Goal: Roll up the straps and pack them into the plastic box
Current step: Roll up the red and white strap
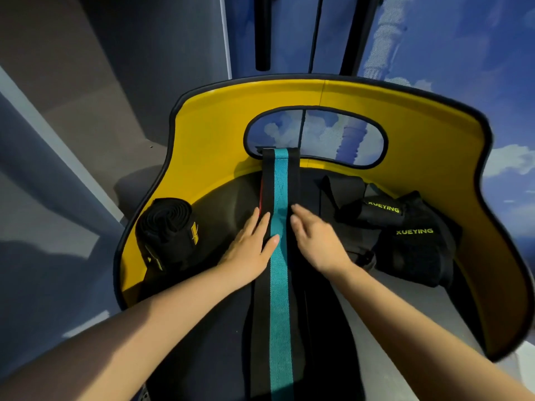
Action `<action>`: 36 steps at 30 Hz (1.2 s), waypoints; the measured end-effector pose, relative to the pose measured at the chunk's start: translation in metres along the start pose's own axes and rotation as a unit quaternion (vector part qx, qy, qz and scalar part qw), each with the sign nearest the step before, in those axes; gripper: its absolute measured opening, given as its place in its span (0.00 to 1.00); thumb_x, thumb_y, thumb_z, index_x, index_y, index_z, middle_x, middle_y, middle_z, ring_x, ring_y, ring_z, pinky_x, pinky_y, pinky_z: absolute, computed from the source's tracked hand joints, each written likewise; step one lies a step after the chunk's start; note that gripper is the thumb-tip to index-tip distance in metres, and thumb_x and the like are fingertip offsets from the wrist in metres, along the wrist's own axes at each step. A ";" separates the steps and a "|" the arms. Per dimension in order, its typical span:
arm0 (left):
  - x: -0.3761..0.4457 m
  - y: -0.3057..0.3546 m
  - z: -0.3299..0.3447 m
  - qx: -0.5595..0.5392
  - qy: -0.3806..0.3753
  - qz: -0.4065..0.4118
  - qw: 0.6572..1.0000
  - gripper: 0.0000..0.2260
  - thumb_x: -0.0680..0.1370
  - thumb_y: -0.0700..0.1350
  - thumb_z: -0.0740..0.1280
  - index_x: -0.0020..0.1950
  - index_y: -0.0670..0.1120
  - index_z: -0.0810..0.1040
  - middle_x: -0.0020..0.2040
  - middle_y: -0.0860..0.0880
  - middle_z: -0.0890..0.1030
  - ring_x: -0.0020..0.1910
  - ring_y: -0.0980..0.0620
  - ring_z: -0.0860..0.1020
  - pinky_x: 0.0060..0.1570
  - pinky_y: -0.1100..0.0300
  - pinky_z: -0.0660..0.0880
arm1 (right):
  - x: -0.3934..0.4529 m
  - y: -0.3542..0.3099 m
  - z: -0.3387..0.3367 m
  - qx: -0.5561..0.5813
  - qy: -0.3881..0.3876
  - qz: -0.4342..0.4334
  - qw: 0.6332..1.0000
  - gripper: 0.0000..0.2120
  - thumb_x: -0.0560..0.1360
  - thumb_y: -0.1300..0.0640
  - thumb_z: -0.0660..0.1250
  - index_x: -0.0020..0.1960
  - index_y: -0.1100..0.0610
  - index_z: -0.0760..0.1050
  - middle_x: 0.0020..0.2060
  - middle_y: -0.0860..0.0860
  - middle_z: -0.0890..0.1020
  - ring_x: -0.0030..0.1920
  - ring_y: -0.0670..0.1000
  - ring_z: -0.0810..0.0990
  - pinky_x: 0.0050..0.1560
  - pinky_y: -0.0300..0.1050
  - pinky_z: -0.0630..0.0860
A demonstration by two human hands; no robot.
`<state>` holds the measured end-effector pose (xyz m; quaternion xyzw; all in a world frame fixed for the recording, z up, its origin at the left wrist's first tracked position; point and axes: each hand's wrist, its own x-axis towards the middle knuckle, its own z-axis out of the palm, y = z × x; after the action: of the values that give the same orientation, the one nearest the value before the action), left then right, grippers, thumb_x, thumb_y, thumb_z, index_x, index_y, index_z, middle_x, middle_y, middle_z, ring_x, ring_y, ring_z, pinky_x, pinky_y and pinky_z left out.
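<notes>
A long black strap with a teal middle stripe [279, 285] lies flat along the dark seat, its far end draped over the yellow backrest's window edge. My left hand [252, 244] rests flat on the strap's left side, fingers straight. My right hand [315, 235] lies on the strap's right side, fingers loosely bent and blurred. A rolled black strap [168, 230] with yellow marks stands at the left of the seat. Loose black straps marked XUEYING [405, 227] are heaped at the right. No plastic box is in view.
The yellow curved backrest [214, 134] with a black rim wraps round the seat and has an oval opening [315, 137]. Grey wall panels stand at the left, a blue sky-print wall behind. Black poles [262, 33] rise behind the chair.
</notes>
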<state>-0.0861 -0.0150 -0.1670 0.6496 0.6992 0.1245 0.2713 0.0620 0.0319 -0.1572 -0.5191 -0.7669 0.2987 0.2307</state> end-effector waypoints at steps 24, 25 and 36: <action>-0.078 -0.002 0.003 0.227 -0.026 0.040 0.973 0.25 0.83 0.54 0.44 0.77 0.50 0.38 0.77 0.50 0.35 0.75 0.54 0.36 0.73 0.57 0.38 | -0.072 0.004 -0.010 -0.258 -0.145 -0.094 0.951 0.27 0.82 0.47 0.47 0.77 0.54 0.44 0.77 0.48 0.45 0.76 0.46 0.40 0.73 0.42 0.37; -0.088 -0.002 0.005 0.220 -0.034 0.046 0.974 0.25 0.83 0.54 0.45 0.77 0.50 0.39 0.77 0.51 0.35 0.75 0.55 0.36 0.72 0.57 0.38 | -0.084 0.002 -0.011 -0.257 -0.154 -0.098 0.949 0.27 0.82 0.47 0.47 0.77 0.54 0.44 0.77 0.48 0.45 0.76 0.46 0.40 0.72 0.41 0.36; -0.133 0.010 0.025 0.187 -0.092 0.020 0.978 0.26 0.83 0.53 0.45 0.77 0.47 0.39 0.77 0.50 0.35 0.75 0.54 0.37 0.73 0.57 0.40 | -0.125 -0.003 0.010 -0.298 -0.231 -0.066 0.924 0.28 0.80 0.42 0.38 0.76 0.52 0.36 0.75 0.47 0.37 0.74 0.45 0.34 0.73 0.44 0.34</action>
<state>-0.0628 -0.1486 -0.1536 0.7116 0.6689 -0.0629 0.2054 0.0971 -0.0877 -0.1678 -0.4285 -0.8851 0.1522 -0.0986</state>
